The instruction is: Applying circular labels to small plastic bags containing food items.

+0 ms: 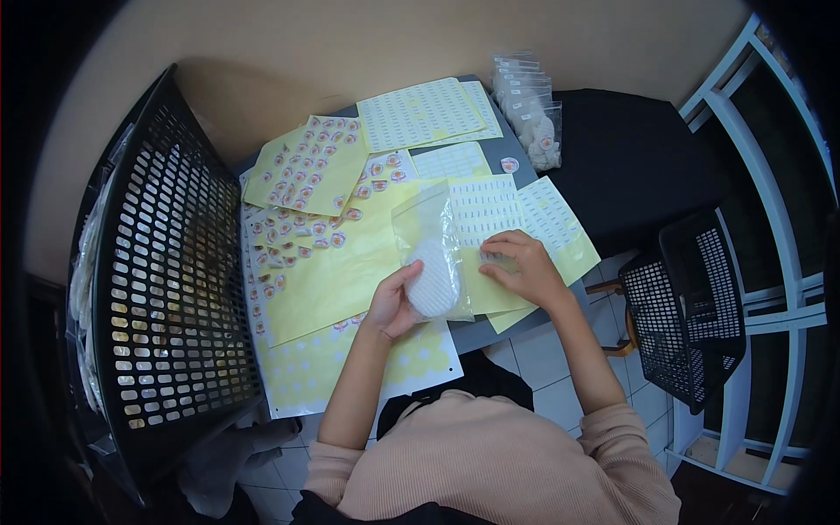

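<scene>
My left hand point(394, 303) grips the lower part of a clear plastic zip bag point(423, 216), thumb on its front. Inside lies a white, ribbed, rounded article point(434, 283) that looks like fabric. My right hand point(525, 268) hovers at a yellow-backed sheet of small printed labels point(487, 209), just right of the bag. Its thumb and fingers are spread, with a gap between them; no label can be made out on the fingertips. A partly peeled sheet of round stickers point(315, 164) lies farther left, some of its stickers curling up.
A tall black perforated plastic crate point(177, 275) holding bagged goods borders the grey table's left side. Filled clear bags point(525, 105) stand in a row at the back right, beside a black-covered surface point(630, 151). One loose round sticker point(509, 165) lies near them. Another black basket point(686, 315) is at right.
</scene>
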